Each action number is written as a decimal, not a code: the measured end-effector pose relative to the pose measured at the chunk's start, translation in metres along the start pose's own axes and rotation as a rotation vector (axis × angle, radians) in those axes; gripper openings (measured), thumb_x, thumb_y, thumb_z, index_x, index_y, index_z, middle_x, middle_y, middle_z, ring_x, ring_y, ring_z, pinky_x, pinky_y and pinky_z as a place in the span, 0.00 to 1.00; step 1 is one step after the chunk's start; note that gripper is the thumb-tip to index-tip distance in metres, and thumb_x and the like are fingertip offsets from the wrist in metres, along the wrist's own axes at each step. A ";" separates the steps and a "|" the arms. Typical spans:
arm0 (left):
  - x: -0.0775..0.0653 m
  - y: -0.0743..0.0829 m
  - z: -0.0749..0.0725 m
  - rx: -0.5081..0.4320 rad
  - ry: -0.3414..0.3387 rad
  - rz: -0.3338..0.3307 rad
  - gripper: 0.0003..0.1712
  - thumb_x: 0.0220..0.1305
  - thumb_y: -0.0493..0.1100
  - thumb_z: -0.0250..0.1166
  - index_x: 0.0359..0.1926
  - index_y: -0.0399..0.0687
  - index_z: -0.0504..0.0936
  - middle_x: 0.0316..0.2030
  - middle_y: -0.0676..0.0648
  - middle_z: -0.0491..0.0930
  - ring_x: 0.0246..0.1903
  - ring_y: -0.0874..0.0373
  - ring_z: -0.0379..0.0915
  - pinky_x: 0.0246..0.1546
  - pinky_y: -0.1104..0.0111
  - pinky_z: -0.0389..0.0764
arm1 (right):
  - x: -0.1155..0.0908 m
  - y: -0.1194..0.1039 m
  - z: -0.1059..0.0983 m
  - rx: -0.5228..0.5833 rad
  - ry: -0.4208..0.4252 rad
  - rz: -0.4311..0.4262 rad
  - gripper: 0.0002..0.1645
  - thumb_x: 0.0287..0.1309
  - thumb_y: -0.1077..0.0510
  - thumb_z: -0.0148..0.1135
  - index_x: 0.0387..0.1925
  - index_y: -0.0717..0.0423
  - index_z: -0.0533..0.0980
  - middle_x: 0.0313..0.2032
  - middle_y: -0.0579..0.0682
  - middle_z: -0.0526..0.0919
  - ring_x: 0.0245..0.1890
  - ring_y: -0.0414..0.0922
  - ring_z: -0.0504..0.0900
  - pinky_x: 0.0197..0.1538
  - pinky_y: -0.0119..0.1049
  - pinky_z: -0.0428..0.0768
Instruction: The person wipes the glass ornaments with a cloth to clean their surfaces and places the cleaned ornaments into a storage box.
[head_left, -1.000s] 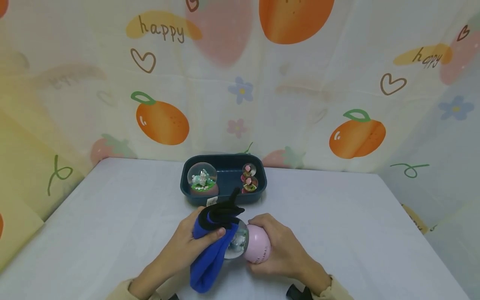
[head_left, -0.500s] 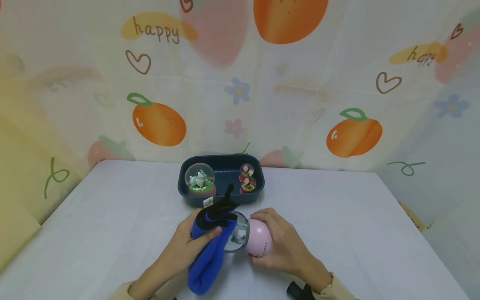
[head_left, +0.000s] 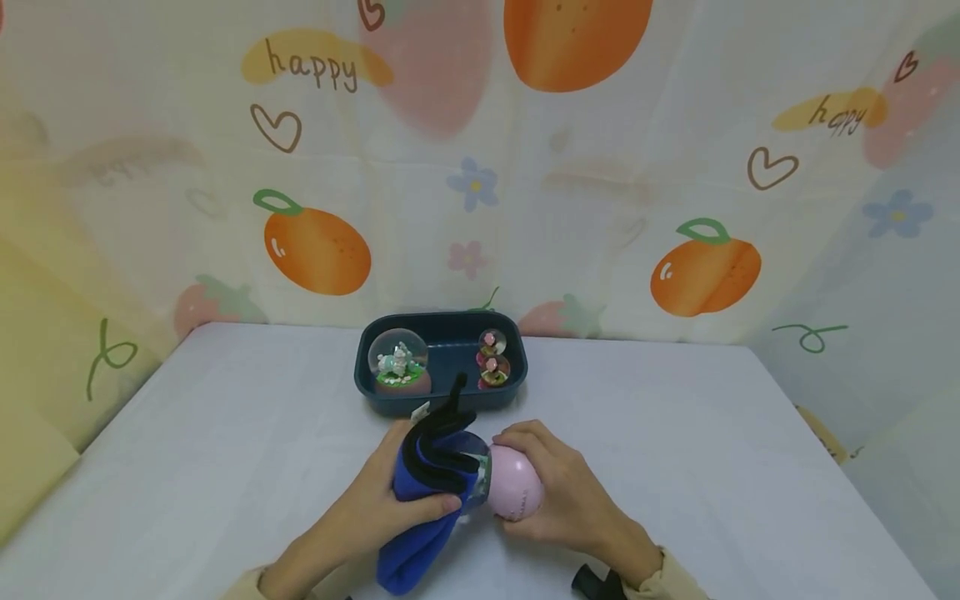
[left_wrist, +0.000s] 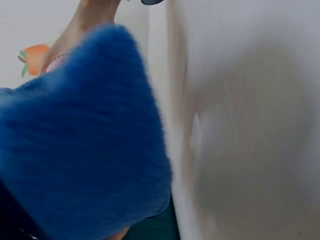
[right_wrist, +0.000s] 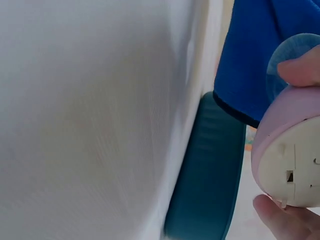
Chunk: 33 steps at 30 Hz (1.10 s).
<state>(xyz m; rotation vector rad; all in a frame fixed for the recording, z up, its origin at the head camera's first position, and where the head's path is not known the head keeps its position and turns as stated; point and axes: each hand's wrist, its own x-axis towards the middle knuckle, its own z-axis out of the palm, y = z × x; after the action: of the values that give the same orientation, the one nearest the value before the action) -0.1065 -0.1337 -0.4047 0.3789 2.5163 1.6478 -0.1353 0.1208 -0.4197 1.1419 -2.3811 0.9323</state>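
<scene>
A snow globe with a pink base (head_left: 515, 483) is held sideways above the table, its clear dome pointing left. My right hand (head_left: 566, 492) grips the pink base from the right; the right wrist view shows the cream underside (right_wrist: 287, 167) between thumb and fingers. My left hand (head_left: 382, 500) holds a blue cloth with black edging (head_left: 423, 533) around the dome, covering much of it. In the left wrist view the blue cloth (left_wrist: 95, 135) hides most of the left hand and the globe.
Behind the hands stands a dark teal tray (head_left: 453, 404). It holds a larger snow globe (head_left: 399, 362) at its left and two small globes (head_left: 494, 371) at its right. A white cloth covers the table (head_left: 247, 433); a fruit-printed curtain (head_left: 562, 208) hangs behind.
My left hand and the cloth have shifted over the dome toward the pink base, so less of the dome shows. My right hand keeps its grip on the base.
</scene>
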 end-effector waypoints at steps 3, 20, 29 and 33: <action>0.000 -0.002 -0.001 0.009 0.030 0.044 0.37 0.57 0.52 0.73 0.64 0.61 0.65 0.55 0.53 0.74 0.53 0.54 0.72 0.54 0.56 0.75 | -0.001 -0.002 0.000 0.037 -0.018 0.036 0.47 0.30 0.53 0.84 0.56 0.52 0.71 0.54 0.44 0.74 0.48 0.39 0.79 0.48 0.34 0.84; 0.000 -0.007 0.005 0.109 0.182 0.358 0.42 0.48 0.47 0.80 0.65 0.65 0.72 0.54 0.57 0.73 0.53 0.62 0.72 0.56 0.66 0.75 | 0.002 0.003 0.000 0.162 0.043 0.079 0.47 0.38 0.53 0.82 0.61 0.49 0.68 0.59 0.49 0.76 0.55 0.43 0.77 0.53 0.38 0.82; 0.000 -0.008 0.006 0.143 0.229 0.319 0.30 0.56 0.45 0.75 0.60 0.61 0.78 0.46 0.58 0.74 0.46 0.64 0.73 0.52 0.68 0.76 | 0.000 0.004 0.001 0.295 -0.028 0.172 0.47 0.44 0.57 0.79 0.64 0.48 0.64 0.59 0.47 0.72 0.53 0.42 0.75 0.51 0.37 0.81; 0.001 -0.008 0.007 0.142 0.227 0.348 0.28 0.57 0.43 0.74 0.59 0.59 0.79 0.48 0.57 0.75 0.47 0.64 0.74 0.53 0.68 0.76 | 0.000 0.006 0.001 0.312 -0.001 0.184 0.44 0.42 0.57 0.79 0.62 0.48 0.68 0.57 0.47 0.75 0.52 0.42 0.76 0.50 0.37 0.82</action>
<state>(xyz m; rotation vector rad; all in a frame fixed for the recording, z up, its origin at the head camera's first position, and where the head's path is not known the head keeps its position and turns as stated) -0.1069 -0.1308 -0.4151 0.7192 2.8801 1.7126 -0.1399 0.1230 -0.4235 1.0352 -2.4314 1.4053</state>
